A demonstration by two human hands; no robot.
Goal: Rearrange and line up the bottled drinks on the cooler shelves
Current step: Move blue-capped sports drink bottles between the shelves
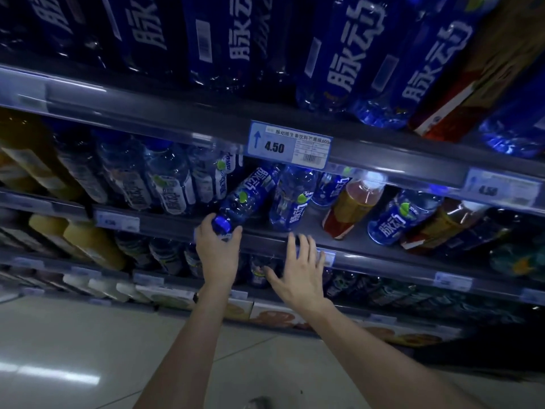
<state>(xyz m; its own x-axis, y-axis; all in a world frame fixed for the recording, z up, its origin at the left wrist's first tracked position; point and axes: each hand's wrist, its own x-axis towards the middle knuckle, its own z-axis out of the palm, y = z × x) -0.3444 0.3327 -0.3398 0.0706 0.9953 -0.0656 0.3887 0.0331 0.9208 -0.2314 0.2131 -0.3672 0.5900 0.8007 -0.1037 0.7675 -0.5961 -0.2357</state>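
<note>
A: Two hands up at the middle shelf (265, 231), right below the 4.50 price tag (290, 146). Left hand (218, 249) wrapped round the blue cap end of a tipped blue bottle (250, 193), fingers (236, 233) curled and pinching the neck.

B: Right hand (300, 270) empty, fingers (295, 246) spread wide, hovering at the shelf lip just right of that bottle. Touching the rail or not? Hard to say.

A: Count below the tag: three blue bottles in front, counting the tipped one, plus one amber bottle with a red label (351, 208) between the second and third.

B: Tipped bottle leaning cap-outward over the shelf edge, base back under the tag, white lettering and a green dot on the label. Beside it an upright blue bottle (290, 202), close, maybe touching.

A: Left of the tag, a row of clear bottles with pale labels (168, 184), dim, count unclear. Above the tag, big blue bottles (348, 54) cut off by the frame top.

B: Lower shelves dark and blurred, contents not readable.
</note>
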